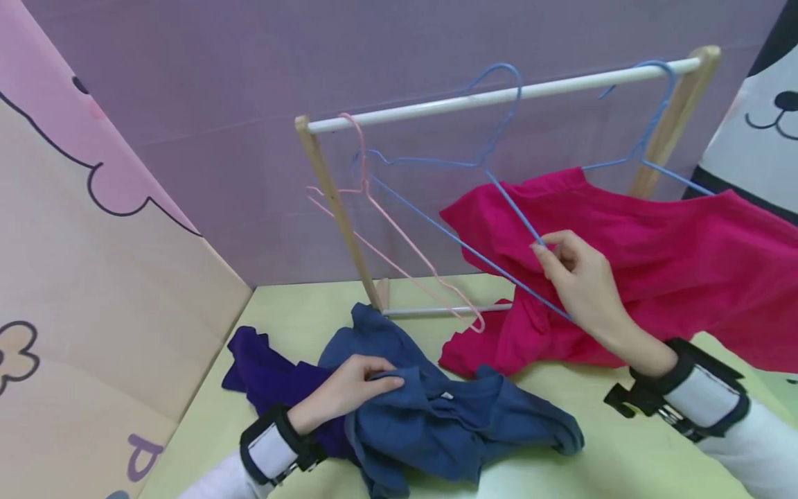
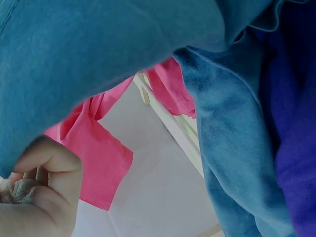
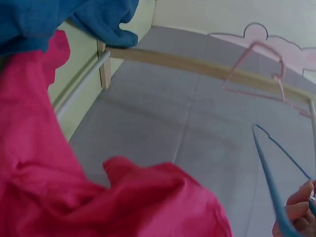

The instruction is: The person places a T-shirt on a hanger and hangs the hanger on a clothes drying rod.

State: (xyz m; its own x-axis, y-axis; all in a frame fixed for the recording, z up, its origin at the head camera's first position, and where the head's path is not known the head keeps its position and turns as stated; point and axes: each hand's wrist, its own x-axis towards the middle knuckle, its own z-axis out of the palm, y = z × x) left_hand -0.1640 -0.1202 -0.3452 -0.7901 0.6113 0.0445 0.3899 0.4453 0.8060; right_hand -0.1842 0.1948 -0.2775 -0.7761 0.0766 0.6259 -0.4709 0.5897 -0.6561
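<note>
With finger and thumb, my left hand (image 1: 352, 384) pinches a dark blue shirt (image 1: 436, 430) near its neckline. The shirt lies crumpled on the table, its collar label facing up; in the left wrist view its cloth (image 2: 123, 54) is raised beside the fingers. My right hand (image 1: 582, 281) pinches one sloping arm of a blue hanger (image 1: 436, 162). That hanger's hook curves over the white rail; whether it rests on the rail I cannot tell. In the right wrist view, the blue hanger (image 3: 269, 173) carries no garment, and only part of the hand (image 3: 298, 212) shows.
A wooden rack with a white rail (image 1: 430, 105) stands at the back. An unloaded pink hanger (image 1: 399, 229) hangs at its left end. To the right, a red-pink shirt (image 1: 673, 277) hangs on another blue hanger (image 1: 654, 132). Purple cloth (image 1: 274, 374) lies left on the yellow-green table (image 1: 299, 312).
</note>
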